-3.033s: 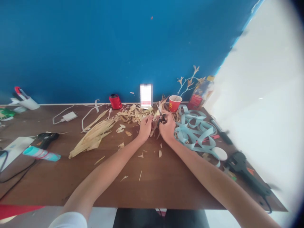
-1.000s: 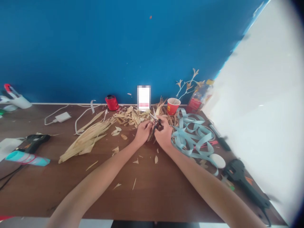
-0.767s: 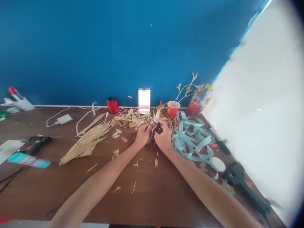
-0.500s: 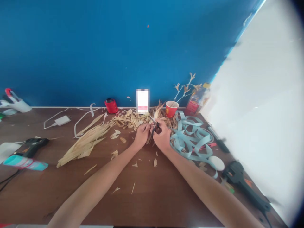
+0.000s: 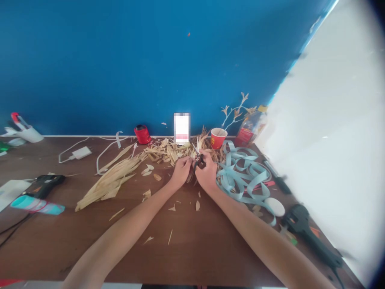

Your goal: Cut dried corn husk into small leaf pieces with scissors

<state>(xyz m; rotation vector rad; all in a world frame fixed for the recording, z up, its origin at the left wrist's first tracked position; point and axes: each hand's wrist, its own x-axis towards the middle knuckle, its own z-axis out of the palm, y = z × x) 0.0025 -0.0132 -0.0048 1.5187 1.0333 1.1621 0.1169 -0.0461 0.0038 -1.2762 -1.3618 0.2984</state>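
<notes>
One brown table (image 5: 222,245) | blue wall (image 5: 105,60) | right fingers (image 5: 206,154) grip scissors (image 5: 197,156) | left fingers (image 5: 186,160): hold unclear

The screen (image 5: 182,127) is blurred, what the left hand (image 5: 181,168) pinches too small to tell.

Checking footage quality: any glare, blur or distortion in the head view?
Head view: the screen looks washed out and pixelated; the white wall fades into a dark, blurred right edge; outer areas seem stretched; detail at the left hand is too soft to identify.
</notes>
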